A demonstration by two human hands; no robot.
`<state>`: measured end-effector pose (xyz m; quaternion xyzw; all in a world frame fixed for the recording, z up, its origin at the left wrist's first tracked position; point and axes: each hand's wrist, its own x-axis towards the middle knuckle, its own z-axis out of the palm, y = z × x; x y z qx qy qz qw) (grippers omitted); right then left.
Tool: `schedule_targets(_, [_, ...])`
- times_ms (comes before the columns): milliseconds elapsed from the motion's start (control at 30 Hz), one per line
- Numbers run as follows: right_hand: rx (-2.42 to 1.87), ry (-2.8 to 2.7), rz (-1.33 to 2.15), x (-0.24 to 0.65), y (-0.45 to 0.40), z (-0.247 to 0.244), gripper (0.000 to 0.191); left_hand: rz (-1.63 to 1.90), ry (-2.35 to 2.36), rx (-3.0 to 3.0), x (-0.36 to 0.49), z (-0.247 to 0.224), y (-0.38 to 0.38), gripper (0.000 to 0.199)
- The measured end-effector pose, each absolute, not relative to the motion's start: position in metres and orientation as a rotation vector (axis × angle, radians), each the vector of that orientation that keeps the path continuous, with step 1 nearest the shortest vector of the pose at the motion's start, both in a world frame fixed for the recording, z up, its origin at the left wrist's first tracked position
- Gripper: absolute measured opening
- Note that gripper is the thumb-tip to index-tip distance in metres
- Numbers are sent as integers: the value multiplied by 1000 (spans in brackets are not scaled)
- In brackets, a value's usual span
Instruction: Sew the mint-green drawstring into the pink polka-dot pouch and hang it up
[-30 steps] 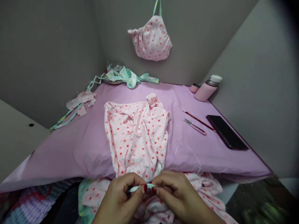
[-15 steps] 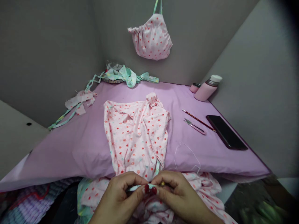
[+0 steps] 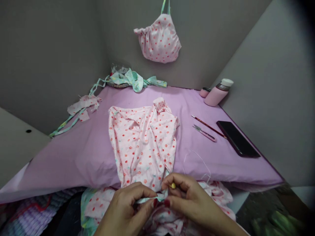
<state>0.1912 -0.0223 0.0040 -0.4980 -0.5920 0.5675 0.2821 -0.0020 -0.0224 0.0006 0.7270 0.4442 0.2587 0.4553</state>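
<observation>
My left hand (image 3: 133, 205) pinches a narrow mint-green fabric strip (image 3: 161, 196) between thumb and forefinger. My right hand (image 3: 184, 196) is closed at the strip's other side, its forefinger and thumb on either side of the cloth. A small yellow thing, perhaps a ring, shows among the right fingers; whether a needle is there I cannot tell. Pink cloth with red flower prints (image 3: 145, 147) runs up from beneath the hands onto the lilac-covered surface. More of this printed cloth (image 3: 98, 203) lies bunched in my lap.
Right of the cloth lie thread snips (image 3: 204, 133), a thin red stick (image 3: 209, 126) and a black phone (image 3: 237, 139). A pink bottle (image 3: 218, 93) stands behind them. Loose white thread (image 3: 197, 157) curls nearer. Green ribbons (image 3: 137, 80) lie at the back; a printed pouch (image 3: 159, 41) hangs above.
My right hand has moved slightly up and away from my left, so the fingertips are farther apart. More of the green strip shows between them.
</observation>
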Motion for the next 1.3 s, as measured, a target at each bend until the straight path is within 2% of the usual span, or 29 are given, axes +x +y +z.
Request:
schedule_targets(100, [-1292, -1814, 1291, 192, -24, 4, 11, 637, 1095, 1836, -3, 0, -23, 15])
schedule_targets(167, [-1262, -1888, 1145, 193, -24, 4, 17, 636, 1095, 1882, -3, -2, -23, 15])
schedule_targets(533, [-1187, -2062, 735, 190, -35, 10, 24, 668, 1146, 1873, -2, -4, -24, 16])
schedule_targets(733, [-1063, -2217, 865, 186, -44, -2, 26, 683, 1184, 1762, 2, -6, -22, 18])
schedule_targets(1000, [-1453, -2023, 836, 207, -28, 23, 16, 701, 1169, 1757, -1, -9, -24, 15])
schedule_targets(1300, [-1245, -2245, 1037, 200, -24, 18, 27, 695, 1103, 1733, -1, -9, -24, 18])
